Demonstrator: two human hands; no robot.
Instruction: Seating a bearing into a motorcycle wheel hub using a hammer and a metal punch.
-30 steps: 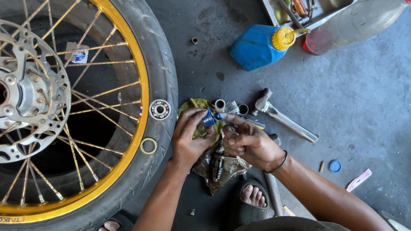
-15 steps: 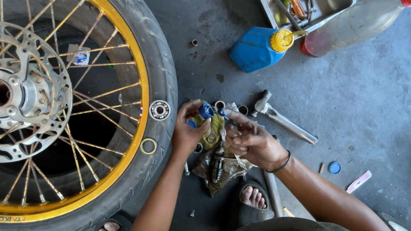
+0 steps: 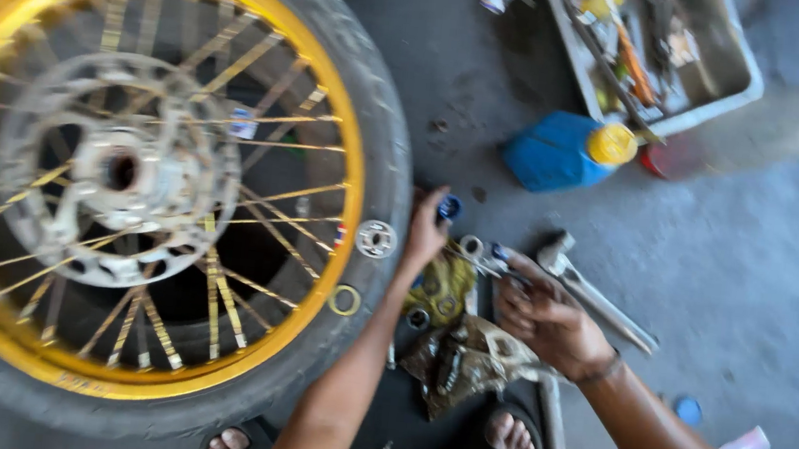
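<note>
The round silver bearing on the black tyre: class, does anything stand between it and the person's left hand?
Nothing visible does. The round silver bearing lies on the black tyre, beside the left hand, which holds a small blue part; bare tyre separates them.

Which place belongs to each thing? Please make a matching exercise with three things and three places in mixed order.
Things:
1. bearing
2. blue bottle
3. hammer

Places:
a. on the floor, just below the grey tray
b. on the floor, beside the right hand
c. on the tyre sidewall, near the left hand

Pairs: 1-c, 2-a, 3-b
</note>
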